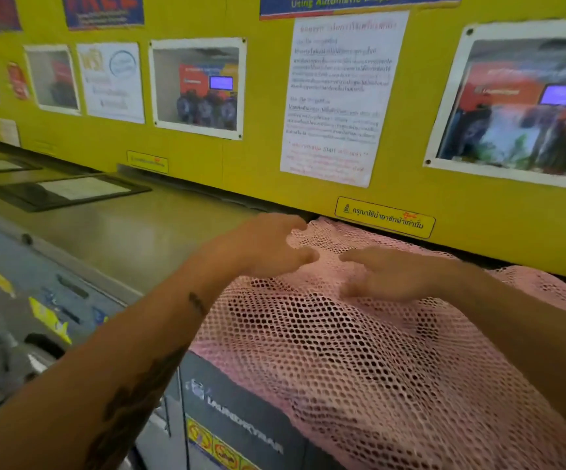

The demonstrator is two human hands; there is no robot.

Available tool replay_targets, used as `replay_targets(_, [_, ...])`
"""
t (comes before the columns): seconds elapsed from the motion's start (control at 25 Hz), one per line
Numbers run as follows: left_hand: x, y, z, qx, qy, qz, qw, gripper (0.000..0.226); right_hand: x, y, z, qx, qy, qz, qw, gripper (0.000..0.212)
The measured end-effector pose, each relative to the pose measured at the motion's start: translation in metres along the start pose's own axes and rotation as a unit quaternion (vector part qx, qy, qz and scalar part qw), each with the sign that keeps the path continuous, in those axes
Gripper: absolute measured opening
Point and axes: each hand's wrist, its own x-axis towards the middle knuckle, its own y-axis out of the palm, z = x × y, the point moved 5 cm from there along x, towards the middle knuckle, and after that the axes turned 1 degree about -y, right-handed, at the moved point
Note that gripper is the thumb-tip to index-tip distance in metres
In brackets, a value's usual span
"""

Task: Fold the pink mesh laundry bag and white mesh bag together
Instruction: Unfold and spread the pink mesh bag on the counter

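The pink mesh laundry bag [359, 361] lies spread over the top of a washing machine, its near part hanging over the machine's front edge. My left hand [268, 245] rests on the bag's far left part, fingers spread and pointing right. My right hand [386, 274] lies flat on the mesh just to the right, fingers apart and pointing left. The fingertips of both hands nearly meet near the bag's far edge. Neither hand grips the mesh. I see no white mesh bag; if it lies under the pink one, it is hidden.
The grey machine top [132, 232] runs left, with a framed lid panel [67, 193] on it. A yellow wall [240, 157] with posters and notices stands right behind the bag. The machine's dark front panel [240, 418] with stickers drops below the bag's near left corner.
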Motion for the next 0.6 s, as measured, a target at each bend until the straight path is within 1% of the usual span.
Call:
replay_targets(0.04, [-0.014, 0.002, 0.000, -0.002, 0.016, -0.020, 1.000, 0.065, -0.006, -0.004, 0.005, 0.018, -0.017, -0.021, 0.999, 0.074])
replay_targets(0.08, [-0.028, 0.009, 0.003, 0.004, 0.021, -0.025, 0.999, 0.063, -0.013, -0.004, 0.011, 0.033, -0.034, -0.035, 0.998, 0.073])
replay_targets(0.12, [-0.041, 0.019, 0.010, 0.014, 0.010, -0.011, 1.000, 0.063, -0.019, 0.000, 0.017, 0.039, -0.049, -0.033, 0.998, 0.074])
replay_targets(0.24, [-0.070, 0.048, 0.035, 0.082, -0.068, 0.071, 0.992, 0.072, -0.034, 0.039, 0.035, 0.005, -0.095, 0.035, 0.995, 0.088])
replay_targets(0.28, [-0.073, 0.049, 0.039, 0.098, -0.088, 0.088, 0.987, 0.073, -0.037, 0.047, 0.037, 0.003, -0.105, 0.037, 0.994, 0.091])
replay_targets(0.36, [-0.072, 0.040, 0.039, 0.101, -0.108, 0.108, 0.983, 0.076, -0.042, 0.044, 0.032, 0.026, -0.114, 0.013, 0.993, 0.091])
replay_targets(0.44, [-0.068, 0.026, 0.028, 0.090, -0.105, 0.094, 0.986, 0.078, -0.050, 0.032, 0.025, 0.037, -0.114, -0.010, 0.993, 0.086])
replay_targets(0.48, [-0.064, 0.020, 0.019, 0.079, -0.095, 0.070, 0.990, 0.076, -0.058, 0.024, 0.017, 0.031, -0.107, -0.019, 0.994, 0.083])
replay_targets(0.6, [-0.052, 0.008, -0.023, 0.023, -0.038, -0.014, 0.999, 0.060, -0.087, -0.006, -0.025, 0.013, -0.077, -0.088, 0.993, 0.075])
